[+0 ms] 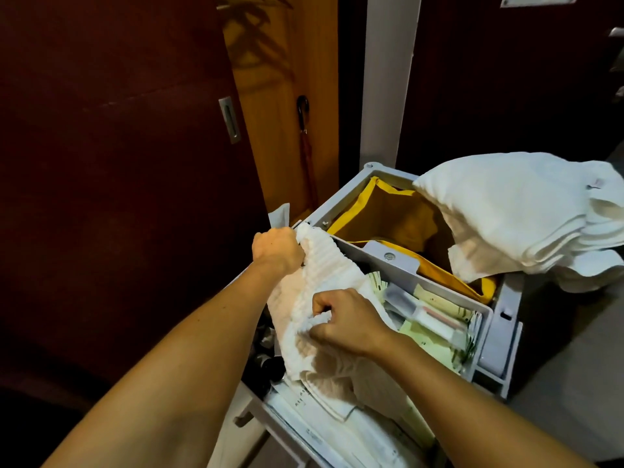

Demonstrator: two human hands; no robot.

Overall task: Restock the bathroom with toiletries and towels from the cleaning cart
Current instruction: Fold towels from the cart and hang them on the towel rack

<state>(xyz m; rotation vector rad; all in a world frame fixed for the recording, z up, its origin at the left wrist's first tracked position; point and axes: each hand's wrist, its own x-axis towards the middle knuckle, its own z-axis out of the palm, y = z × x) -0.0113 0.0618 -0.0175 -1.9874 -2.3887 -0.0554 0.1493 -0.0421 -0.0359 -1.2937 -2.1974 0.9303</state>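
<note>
Stage: early, at cart (398,261) | left hand (277,248), right hand (344,321) both clutching towel (324,265), frame centre | nothing carried to bathroom yet.

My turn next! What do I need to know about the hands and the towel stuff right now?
Left hand: grips the far end of a ribbed white towel.
Right hand: pinches the same towel's near edge.
The towel hangs over the grey cart, above its tray of toiletry packets.
A stack of white towels lies on the cart's far right, over the yellow bag.
Done: one towel picked up.
Left: carry it, more towels and toiletries to the bathroom, which is not in view.
</note>
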